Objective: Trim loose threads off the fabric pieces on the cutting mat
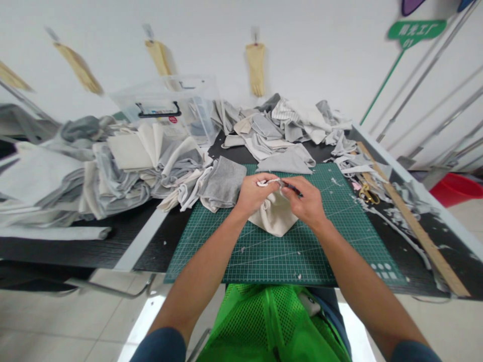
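A piece of cream fabric [276, 221] hangs from my hands over a green cutting mat [260, 264]. My left hand [253, 193] is closed on the fabric's bunched upper edge. In my right hand [307, 201] is a small dark-handled tool [294, 189], its tip against that same edge; my fingers hide most of it, so its kind does not show. Just left of my left hand lies a folded grey cloth [223, 182], partly on the mat.
Heaped fabric pieces [124, 166] cover the left side; more scraps [279, 130] lie behind the mat. A clear plastic bin [169, 108] stands at the back left. Gold-handled scissors [368, 194], trimmings and a wooden ruler [418, 229] lie to the right. A red bucket [458, 190] stands beyond the table.
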Demonstrator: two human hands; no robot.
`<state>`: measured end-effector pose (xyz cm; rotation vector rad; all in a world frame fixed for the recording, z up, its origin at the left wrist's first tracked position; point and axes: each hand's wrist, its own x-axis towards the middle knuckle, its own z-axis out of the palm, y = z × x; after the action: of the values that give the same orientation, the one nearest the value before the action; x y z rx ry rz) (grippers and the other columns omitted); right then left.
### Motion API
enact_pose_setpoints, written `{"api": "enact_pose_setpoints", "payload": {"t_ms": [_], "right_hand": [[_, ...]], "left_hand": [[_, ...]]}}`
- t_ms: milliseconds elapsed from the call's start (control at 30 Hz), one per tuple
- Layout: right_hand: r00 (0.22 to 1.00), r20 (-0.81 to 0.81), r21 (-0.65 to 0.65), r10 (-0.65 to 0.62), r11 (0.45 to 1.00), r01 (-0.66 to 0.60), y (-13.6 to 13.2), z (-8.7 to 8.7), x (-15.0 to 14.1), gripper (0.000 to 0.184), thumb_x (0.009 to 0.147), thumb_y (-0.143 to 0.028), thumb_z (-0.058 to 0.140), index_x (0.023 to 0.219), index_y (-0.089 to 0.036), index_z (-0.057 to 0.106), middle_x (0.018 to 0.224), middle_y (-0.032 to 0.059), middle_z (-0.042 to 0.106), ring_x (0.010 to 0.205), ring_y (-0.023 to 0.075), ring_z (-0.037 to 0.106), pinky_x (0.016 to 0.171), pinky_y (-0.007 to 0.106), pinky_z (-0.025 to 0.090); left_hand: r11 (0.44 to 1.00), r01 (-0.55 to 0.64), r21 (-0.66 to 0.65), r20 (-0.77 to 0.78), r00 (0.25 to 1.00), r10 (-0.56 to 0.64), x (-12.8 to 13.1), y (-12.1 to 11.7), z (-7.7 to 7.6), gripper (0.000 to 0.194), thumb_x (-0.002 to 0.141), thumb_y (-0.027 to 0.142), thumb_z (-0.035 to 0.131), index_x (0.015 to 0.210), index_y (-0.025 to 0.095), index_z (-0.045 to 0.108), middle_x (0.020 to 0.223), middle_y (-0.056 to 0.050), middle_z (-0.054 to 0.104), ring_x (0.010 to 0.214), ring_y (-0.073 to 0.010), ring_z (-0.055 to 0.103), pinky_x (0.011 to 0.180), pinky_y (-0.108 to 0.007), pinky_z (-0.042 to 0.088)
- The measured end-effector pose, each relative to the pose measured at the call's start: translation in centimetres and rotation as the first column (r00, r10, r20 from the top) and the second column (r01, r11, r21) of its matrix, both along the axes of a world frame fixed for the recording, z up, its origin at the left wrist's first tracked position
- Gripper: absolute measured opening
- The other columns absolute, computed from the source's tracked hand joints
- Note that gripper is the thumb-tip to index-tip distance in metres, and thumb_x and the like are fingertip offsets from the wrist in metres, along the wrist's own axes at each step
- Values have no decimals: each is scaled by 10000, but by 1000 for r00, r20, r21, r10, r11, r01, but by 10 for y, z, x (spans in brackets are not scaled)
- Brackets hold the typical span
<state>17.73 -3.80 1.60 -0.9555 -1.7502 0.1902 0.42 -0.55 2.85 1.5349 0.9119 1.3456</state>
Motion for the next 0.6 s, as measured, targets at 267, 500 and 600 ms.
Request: {"api": "enact_pose_setpoints", "payload": {"t_ms": [267, 500, 600], "right_hand": [[996, -54, -20, -66, 998, 65, 0, 0, 3, 269, 945, -380, 630, 1158, -239, 714, 1049, 74, 742, 947, 226, 684, 859, 387, 565], [999, -43, -16, -4, 1000, 3, 0, 0, 3, 260, 944, -368, 629, 1143, -229, 719, 1061, 78, 749, 965, 226, 692, 870, 390, 565], [999, -37, -31, 12, 999, -13, -1, 1, 2, 261, 955, -381, 610, 1137, -232, 723, 1075, 82, 757, 975, 230, 700, 876, 401, 571]], "left_hand": [[999, 54, 6, 56, 997, -54, -3, 4, -5, 236, 723, 351, 832, 853, 170, 755, 771, -15, 716, 667, -127, 581, 650, -261, 451], [996, 85, 22, 94, 992, -87, -4, 9, -8, 282, 715, 376, 841, 854, 176, 699, 759, 7, 678, 652, -111, 560, 644, -248, 430], [996, 84, 23, 92, 992, -85, -3, 8, -8, 303, 713, 401, 840, 851, 178, 687, 764, 4, 682, 653, -115, 565, 646, -254, 435]]}}
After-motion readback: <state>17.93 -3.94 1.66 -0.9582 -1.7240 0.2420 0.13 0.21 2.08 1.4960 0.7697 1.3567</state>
